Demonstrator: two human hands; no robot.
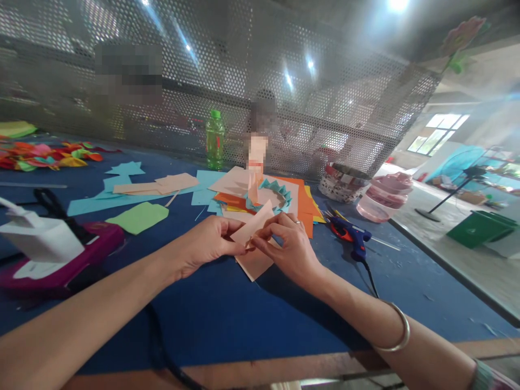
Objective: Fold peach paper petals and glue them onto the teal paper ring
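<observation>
My left hand (207,244) and my right hand (288,250) pinch a folded piece of peach paper (252,223) between their fingertips, above the blue table. Under the hands lies a second peach paper piece (254,264), and it seems to join the held piece, though my fingers hide where they meet. Beyond my right hand sits a teal zigzag paper ring (275,196) on loose orange and peach sheets (305,203). A blue and red hot glue gun (350,233) lies to the right of my right hand.
A white and magenta machine (52,249) and black scissors (46,206) sit left. Green and light blue paper cutouts (138,218) lie beyond. Further back stand a green bottle (215,141), a woven basket (341,184) and pink containers (384,197). A co-worker sits behind a perforated metal screen (325,70).
</observation>
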